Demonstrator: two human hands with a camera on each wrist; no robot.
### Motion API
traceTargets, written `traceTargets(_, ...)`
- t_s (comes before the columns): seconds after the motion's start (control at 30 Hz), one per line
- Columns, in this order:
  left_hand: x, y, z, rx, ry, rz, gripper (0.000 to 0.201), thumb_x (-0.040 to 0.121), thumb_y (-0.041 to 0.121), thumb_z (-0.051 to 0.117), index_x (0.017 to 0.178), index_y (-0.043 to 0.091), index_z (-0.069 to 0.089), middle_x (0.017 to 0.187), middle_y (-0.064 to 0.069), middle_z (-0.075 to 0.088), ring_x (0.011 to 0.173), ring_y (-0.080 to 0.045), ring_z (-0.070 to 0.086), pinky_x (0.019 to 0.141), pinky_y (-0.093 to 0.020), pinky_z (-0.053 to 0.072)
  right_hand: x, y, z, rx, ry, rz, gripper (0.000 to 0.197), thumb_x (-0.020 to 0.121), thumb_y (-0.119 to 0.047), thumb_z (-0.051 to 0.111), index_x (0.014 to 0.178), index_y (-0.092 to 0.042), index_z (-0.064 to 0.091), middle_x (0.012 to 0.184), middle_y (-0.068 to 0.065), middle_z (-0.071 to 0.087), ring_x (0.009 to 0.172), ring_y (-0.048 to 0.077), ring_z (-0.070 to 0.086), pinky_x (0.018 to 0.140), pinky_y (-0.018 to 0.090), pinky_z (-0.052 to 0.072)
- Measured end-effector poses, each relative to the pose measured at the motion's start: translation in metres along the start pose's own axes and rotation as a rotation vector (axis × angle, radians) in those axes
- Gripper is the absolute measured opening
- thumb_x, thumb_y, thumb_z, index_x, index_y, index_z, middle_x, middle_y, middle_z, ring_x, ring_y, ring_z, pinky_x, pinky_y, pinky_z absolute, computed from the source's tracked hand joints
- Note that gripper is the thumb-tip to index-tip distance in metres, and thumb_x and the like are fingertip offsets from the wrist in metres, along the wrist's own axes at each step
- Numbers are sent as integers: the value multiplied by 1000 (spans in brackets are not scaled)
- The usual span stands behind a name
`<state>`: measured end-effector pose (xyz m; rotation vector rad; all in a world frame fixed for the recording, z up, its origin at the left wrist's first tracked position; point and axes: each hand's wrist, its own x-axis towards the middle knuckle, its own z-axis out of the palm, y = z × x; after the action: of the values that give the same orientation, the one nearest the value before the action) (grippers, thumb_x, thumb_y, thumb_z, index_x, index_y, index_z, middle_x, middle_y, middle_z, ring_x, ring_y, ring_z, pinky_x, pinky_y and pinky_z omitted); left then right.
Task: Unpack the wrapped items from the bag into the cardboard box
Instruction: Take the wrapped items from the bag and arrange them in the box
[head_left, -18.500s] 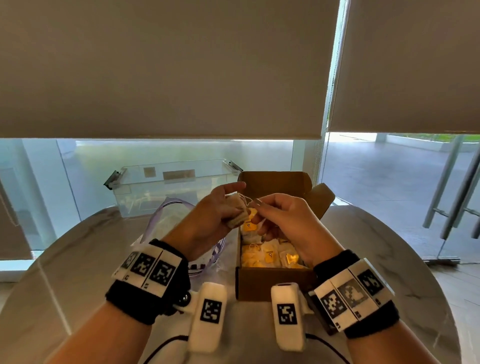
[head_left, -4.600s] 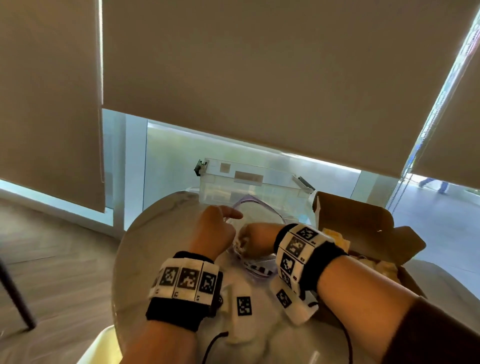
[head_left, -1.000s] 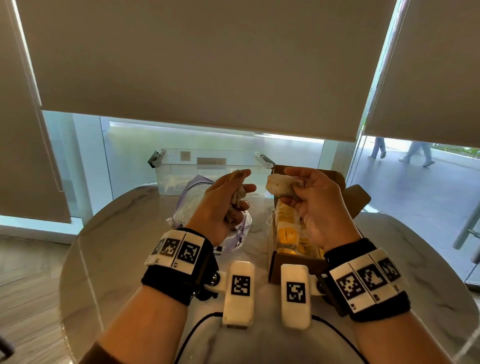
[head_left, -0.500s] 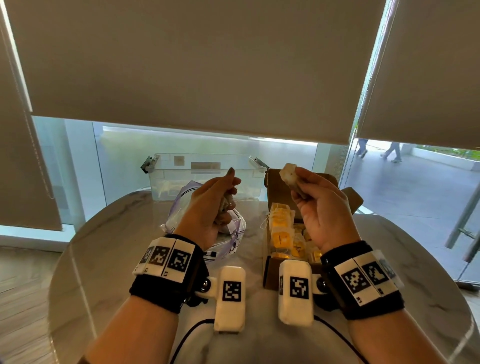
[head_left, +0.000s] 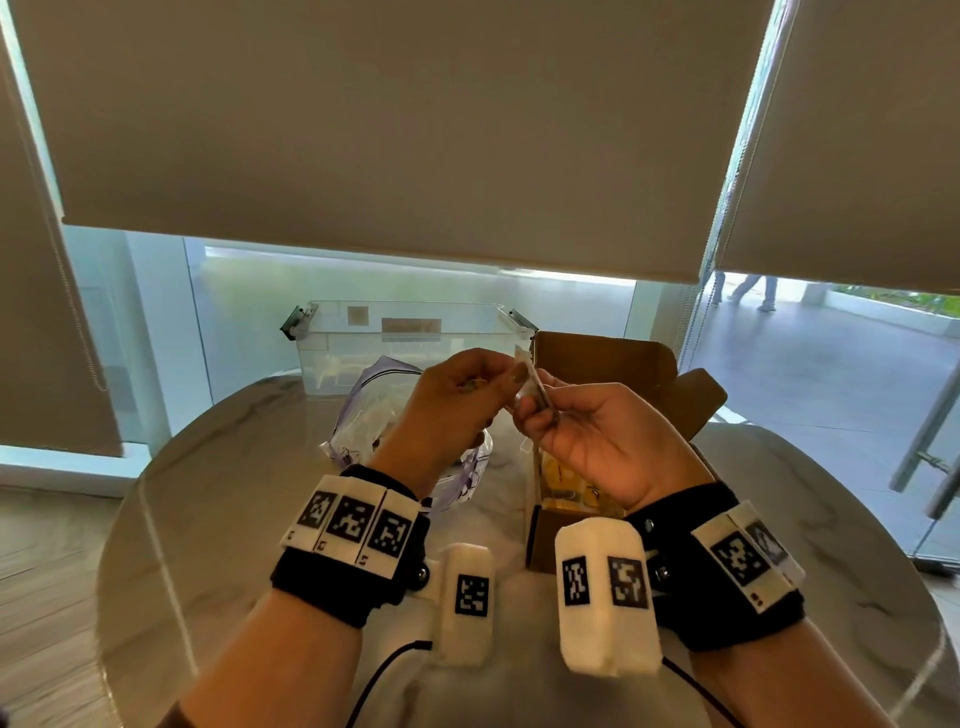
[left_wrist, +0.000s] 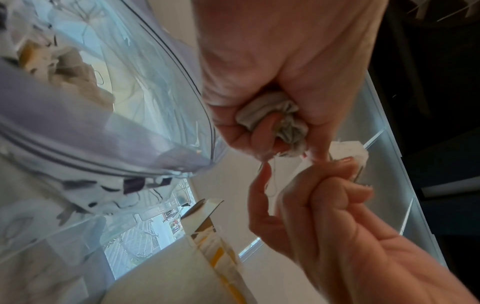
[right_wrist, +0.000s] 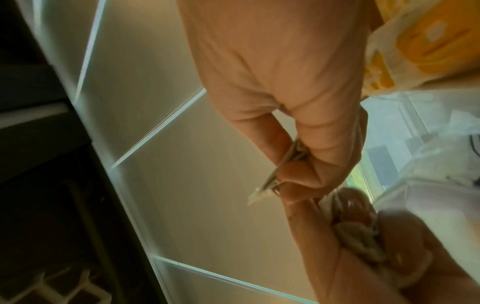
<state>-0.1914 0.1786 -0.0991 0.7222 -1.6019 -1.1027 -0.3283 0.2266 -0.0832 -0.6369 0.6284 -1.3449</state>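
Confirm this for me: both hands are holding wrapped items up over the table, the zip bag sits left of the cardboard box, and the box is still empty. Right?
Not quite: the cardboard box is not empty. The head view shows yellow-labelled packets already inside it. The rest holds: the left hand and right hand each hold a wrapped item above the table, and the zip bag lies left of the box.

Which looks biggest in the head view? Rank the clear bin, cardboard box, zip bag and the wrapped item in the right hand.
1. clear bin
2. cardboard box, partly hidden
3. zip bag, partly hidden, rank unsure
4. wrapped item in the right hand
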Motion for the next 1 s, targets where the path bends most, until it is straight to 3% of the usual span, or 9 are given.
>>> traceTargets(0.1, 1, 1, -1, -10, 51, -29, 10, 89, 27, 61, 84, 20, 66, 55, 6, 49, 49, -7, 40, 45, -20, 33, -3, -3, 1, -428, 123, -172, 36, 91, -19, 52, 123, -3, 55, 98, 14, 63, 80, 23, 64, 76, 32, 50)
traceTargets(0.17, 2, 1, -2, 8, 65, -36, 11, 88, 29, 62, 81, 23, 65, 56, 4, 50, 50, -7, 41, 45, -19, 34, -8, -4, 6, -847, 265, -330, 28, 85, -36, 58, 102, -15, 65, 102, 7, 66, 93, 20, 63, 84, 33, 52)
traceTargets(0.3, 0, 2, 1, 53, 38, -20, 11, 87, 27, 62, 77, 23, 64, 53, 9, 51, 44, -2, 43, 43, -12, 34, -16, -3, 12, -1177, 227, -527, 3, 81, -28, 66, 83, -26, 68, 77, -10, 66, 68, -4, 61, 57, 7, 45)
traceTargets(0.4, 0, 1, 3, 102, 32, 0, 10, 88, 25, 62, 78, 23, 63, 59, 8, 54, 50, -3, 46, 49, -14, 35, -19, -2, 13, -1212, 182, -550, 2, 81, -24, 67, 83, -22, 67, 73, -9, 65, 61, -6, 61, 52, 5, 43)
traceTargets(0.5, 0, -1, 3, 157, 19, 26, 9, 85, 27, 65, 76, 25, 64, 62, 10, 57, 52, -2, 50, 54, -13, 37, -18, -4, 9, -1344, 276, -572, 7, 78, -19, 73, 77, -20, 66, 70, -9, 63, 59, 1, 60, 55, 7, 44)
traceTargets(0.63, -1, -3, 6, 251, -42, 39, 11, 81, 31, 70, 72, 26, 65, 63, 15, 60, 52, 8, 54, 50, -5, 39, -18, -11, -1, -1363, 389, -431, 16, 78, -12, 74, 69, -14, 61, 64, 2, 64, 49, 4, 60, 48, 12, 46)
traceTargets(0.77, -3, -6, 6, 470, -199, 7, 10, 82, 34, 68, 78, 26, 64, 75, 15, 60, 67, 2, 55, 61, -12, 41, -24, -22, -10, -1340, 412, -231, 12, 79, -1, 70, 78, -7, 59, 72, 13, 68, 56, 16, 67, 52, 23, 56)
traceTargets(0.9, -5, -10, 5, 632, -333, -56, 17, 80, 33, 70, 92, 20, 71, 80, 12, 62, 71, 0, 56, 63, -13, 41, -23, -21, -18, -1410, 384, 23, 12, 79, 3, 69, 85, -2, 60, 72, 16, 68, 51, 17, 66, 47, 23, 54)
traceTargets(1.0, -6, -11, 5, 689, -396, -69, 32, 76, 36, 73, 100, 15, 72, 84, 10, 64, 72, 1, 58, 65, -12, 42, -14, -15, -24, -1501, 397, 137, 15, 75, -3, 74, 85, -5, 63, 79, 12, 70, 64, 19, 68, 59, 28, 58)
